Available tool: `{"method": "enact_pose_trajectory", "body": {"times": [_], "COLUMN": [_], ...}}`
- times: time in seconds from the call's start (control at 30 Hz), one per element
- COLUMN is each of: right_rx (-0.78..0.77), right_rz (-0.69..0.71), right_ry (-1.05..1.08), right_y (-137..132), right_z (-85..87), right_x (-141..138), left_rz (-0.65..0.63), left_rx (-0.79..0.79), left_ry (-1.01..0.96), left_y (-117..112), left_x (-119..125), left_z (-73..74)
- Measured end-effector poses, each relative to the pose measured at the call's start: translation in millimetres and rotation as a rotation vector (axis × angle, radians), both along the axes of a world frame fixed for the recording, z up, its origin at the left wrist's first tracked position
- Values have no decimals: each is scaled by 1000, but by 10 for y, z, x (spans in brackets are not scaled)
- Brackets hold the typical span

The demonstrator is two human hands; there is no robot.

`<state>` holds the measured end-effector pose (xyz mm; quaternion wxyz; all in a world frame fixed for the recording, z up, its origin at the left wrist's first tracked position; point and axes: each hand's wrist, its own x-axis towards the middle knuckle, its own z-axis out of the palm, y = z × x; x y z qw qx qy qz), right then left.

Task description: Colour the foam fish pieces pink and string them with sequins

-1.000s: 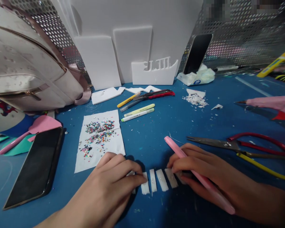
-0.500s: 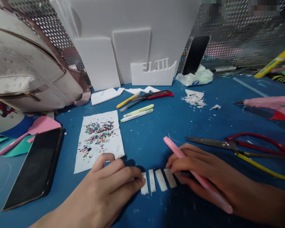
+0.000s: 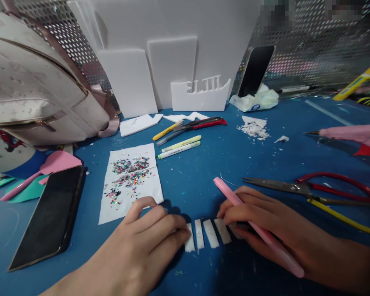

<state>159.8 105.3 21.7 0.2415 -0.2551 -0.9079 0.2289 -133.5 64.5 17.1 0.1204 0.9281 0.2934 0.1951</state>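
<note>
White strips (image 3: 211, 234) lie at six o'clock; your left hand (image 3: 151, 236), hold unclear, or right hand (image 3: 276, 218), grasping a pink pen-like tool (image 3: 282, 254), could skew them by brushing.

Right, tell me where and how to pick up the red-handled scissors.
Probably best to take the scissors by the red loop handle, coming from the right: it sits at that end, while the narrow blades point left.

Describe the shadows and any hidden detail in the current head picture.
Head view: dark shadows fall beside the left hand and below the right hand, dimming a white strip beside it; also head view: pixelated patches at top right hide detail.
</note>
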Motion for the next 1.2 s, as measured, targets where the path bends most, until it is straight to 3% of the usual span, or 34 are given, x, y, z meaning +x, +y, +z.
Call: {"method": "enact_pose_trajectory", "body": {"times": [0.3, 0.6, 0.83, 1.07, 1.2], "right_rx": [-29, -4, -60, -63, -65], "right_rz": [1, 12, 4, 17, 24], "right_ry": [27, 15, -19, -6, -41], "right_y": [-4, 0, -5, 7, 6], "right_z": [2, 8, 14, 0, 5], "right_x": [8, 0, 24, 29, 27], "left_rz": [49, 48, 17, 5, 4], "left_rx": [-82, -122, 69, 383, 385], "left_ry": [-119, -114, -23, 120, 191], "left_y": [6, 29, 7, -115, -170], "left_x": [32, 16, -8, 27, 50], "left_z": [29, 66, 23, -14, -11]}}
